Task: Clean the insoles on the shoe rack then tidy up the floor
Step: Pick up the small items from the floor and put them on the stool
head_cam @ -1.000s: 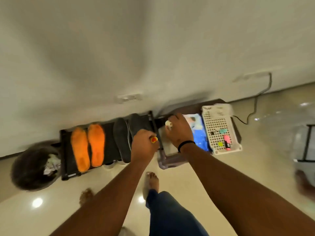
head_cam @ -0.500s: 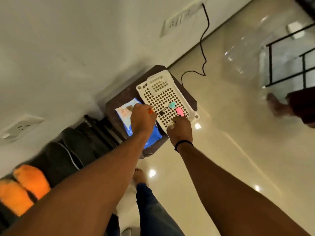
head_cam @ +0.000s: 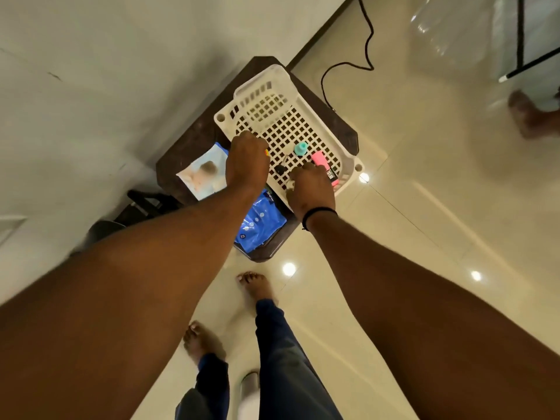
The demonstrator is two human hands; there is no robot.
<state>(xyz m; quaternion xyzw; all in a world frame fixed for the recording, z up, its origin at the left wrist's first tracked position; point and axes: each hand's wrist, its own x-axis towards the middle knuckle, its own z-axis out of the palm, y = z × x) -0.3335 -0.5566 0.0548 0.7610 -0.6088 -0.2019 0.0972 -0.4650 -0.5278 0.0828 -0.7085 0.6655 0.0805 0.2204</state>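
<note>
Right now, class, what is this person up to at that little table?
A barefoot person leans over a white basket on a dark stool. The left hand holds a small orange-tipped item at the basket's edge; the right hand reaches inside, near a pink highlighter and teal cap.

Head view, looking down: both hands over a white perforated basket [head_cam: 274,86] on a dark stool [head_cam: 194,140]. Left hand [head_cam: 247,163] curled around a small yellow-red object [head_cam: 267,152], mostly hidden; right hand [head_cam: 312,189] at the basket's near edge, fingers bent. Inside lie a teal cap [head_cam: 300,148] and a pink highlighter [head_cam: 321,160]. A blue packet [head_cam: 260,222] lies beside the basket
</note>
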